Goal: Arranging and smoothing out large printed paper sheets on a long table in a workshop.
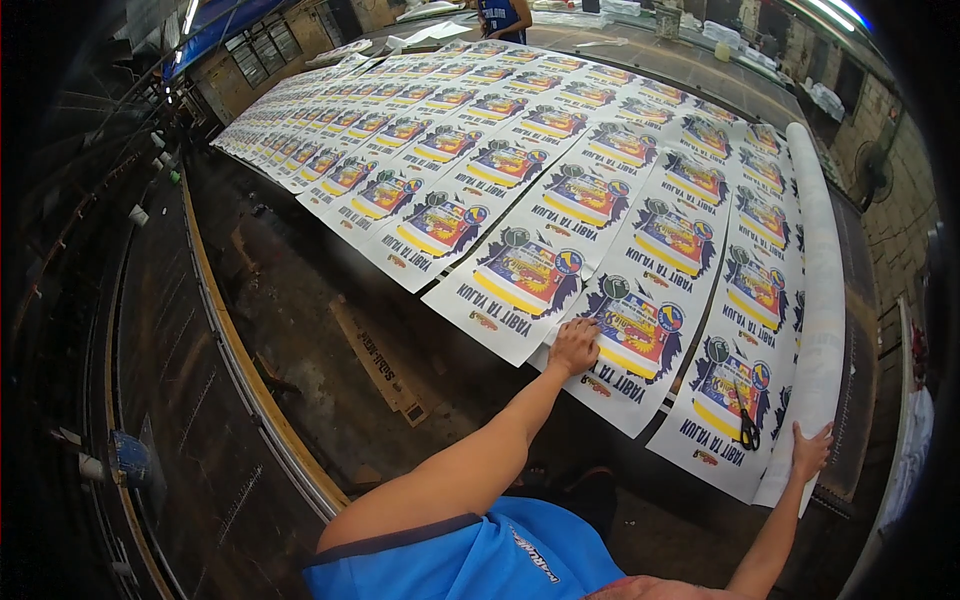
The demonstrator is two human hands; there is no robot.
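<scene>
Long printed paper sheets (487,330) lie in overlapping and parallel strips over a large table, each with repeated colourful designs. My left hand (575,346) rests on the near part of one strip, fingers bent, close to its edge; whether it pinches the paper is hidden. At the right, my right hand (812,451) lies over the near end of a thick white paper roll (819,300), with the fingers on its outer side. A pair of black-handled scissors (748,431) lies on the printed strip just left of the roll.
A person (506,21) in a dark blue top stands at the far side. Flattened cardboard (379,364) lies below the table's left edge. Another long table (202,420) with a yellowish edge runs along the left, holding a blue container (131,457). A fan (874,169) stands at the right.
</scene>
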